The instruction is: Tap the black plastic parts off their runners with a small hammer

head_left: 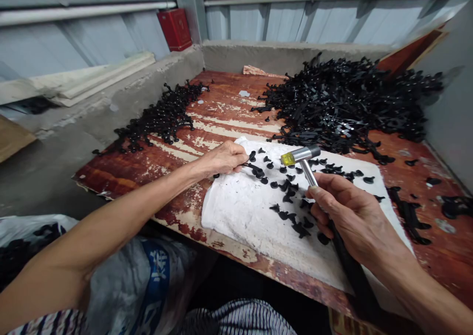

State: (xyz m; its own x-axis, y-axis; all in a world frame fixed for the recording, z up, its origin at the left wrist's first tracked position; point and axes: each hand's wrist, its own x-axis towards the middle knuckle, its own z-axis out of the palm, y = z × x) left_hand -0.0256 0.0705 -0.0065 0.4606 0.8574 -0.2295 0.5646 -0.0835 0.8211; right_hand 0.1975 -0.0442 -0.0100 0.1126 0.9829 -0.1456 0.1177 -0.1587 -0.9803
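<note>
My right hand [342, 212] is wrapped round a small mallet [309, 173] with a metal head, a yellow face on one end and a black one on the other. Its head is raised over a white cloth [236, 202]. At the cloth's far left, my left hand [229, 158] pinches a slim black part with a rounded end [254, 169]. Several short black pieces with round heads [290, 194] lie scattered on the cloth between my hands and under the mallet.
A large heap of long black parts [332, 98] covers the back right of the worn red-brown board [221, 103]. Another black pile [158, 113] runs along the left edge. A red tin [175, 29] stands on the concrete ledge. Bags [118, 276] sit below at the left.
</note>
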